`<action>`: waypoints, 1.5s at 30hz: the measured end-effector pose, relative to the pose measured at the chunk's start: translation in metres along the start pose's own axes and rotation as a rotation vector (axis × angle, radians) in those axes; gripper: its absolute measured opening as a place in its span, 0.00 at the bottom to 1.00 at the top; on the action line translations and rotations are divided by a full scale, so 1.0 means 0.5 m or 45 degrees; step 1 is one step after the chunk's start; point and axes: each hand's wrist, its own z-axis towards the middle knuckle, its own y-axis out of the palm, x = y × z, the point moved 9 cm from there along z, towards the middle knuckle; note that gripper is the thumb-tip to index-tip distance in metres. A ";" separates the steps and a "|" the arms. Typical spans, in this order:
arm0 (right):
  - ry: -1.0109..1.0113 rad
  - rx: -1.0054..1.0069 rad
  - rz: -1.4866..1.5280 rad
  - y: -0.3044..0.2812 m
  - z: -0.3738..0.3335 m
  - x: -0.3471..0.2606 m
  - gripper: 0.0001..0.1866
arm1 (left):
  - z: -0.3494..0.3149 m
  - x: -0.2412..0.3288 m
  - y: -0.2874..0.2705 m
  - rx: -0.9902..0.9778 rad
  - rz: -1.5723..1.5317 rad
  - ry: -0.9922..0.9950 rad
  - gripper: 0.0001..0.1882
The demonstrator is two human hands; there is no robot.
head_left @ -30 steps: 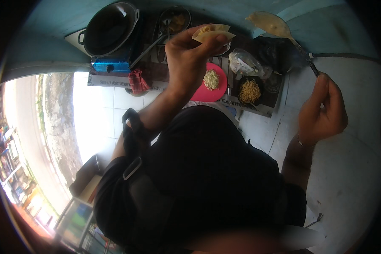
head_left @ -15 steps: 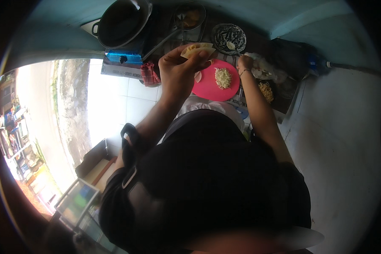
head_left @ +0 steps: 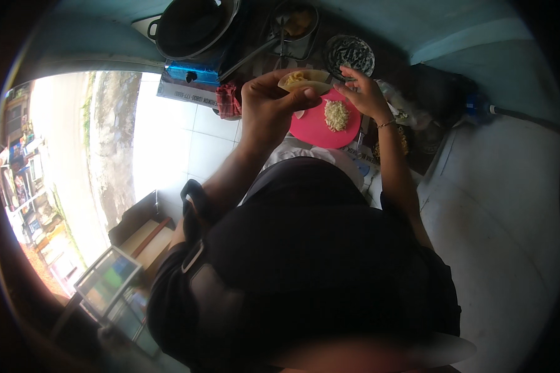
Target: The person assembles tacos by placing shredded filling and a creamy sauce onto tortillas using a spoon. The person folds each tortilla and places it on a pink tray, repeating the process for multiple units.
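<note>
My left hand (head_left: 266,105) pinches a folded, pale wrapper (head_left: 317,84) with yellowish filling (head_left: 295,78) showing in its opening. To the right of it, my right hand (head_left: 368,99) is raised with its fingers apart and holds nothing I can see; its fingertips are close to the wrapper's right end. Below the hands lies a round pink plate (head_left: 311,132) bearing a mound of finely chopped pale vegetable (head_left: 336,116). Part of another pale piece shows at the plate's left side. Beyond my right hand is a round bowl (head_left: 350,51) smeared with white paste.
A dark wok (head_left: 193,28) stands on a blue-fronted stove (head_left: 193,71) at the far left. Beside it are a pan with orange-brown food (head_left: 298,23) and a red checked cloth (head_left: 229,101). Clear plastic bags (head_left: 410,112) and noodles lie at right, the noodles partly behind my forearm.
My right hand has left the bowl's edge, moved left toward the wrapper and spread its fingers. My left hand still holds the wrapper, now turned so its filling shows more. The view has shifted slightly.
</note>
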 end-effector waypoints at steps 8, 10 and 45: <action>-0.970 0.276 -0.052 -0.114 -0.165 -0.490 0.23 | -0.010 0.078 0.040 -0.190 0.099 0.288 0.21; -1.004 0.308 -0.059 -0.110 -0.178 -0.518 0.21 | -0.016 0.100 0.047 -0.220 0.096 0.348 0.23; -1.183 0.335 0.115 -0.122 -0.212 -0.590 0.16 | -0.052 0.193 0.052 -0.378 0.007 0.545 0.15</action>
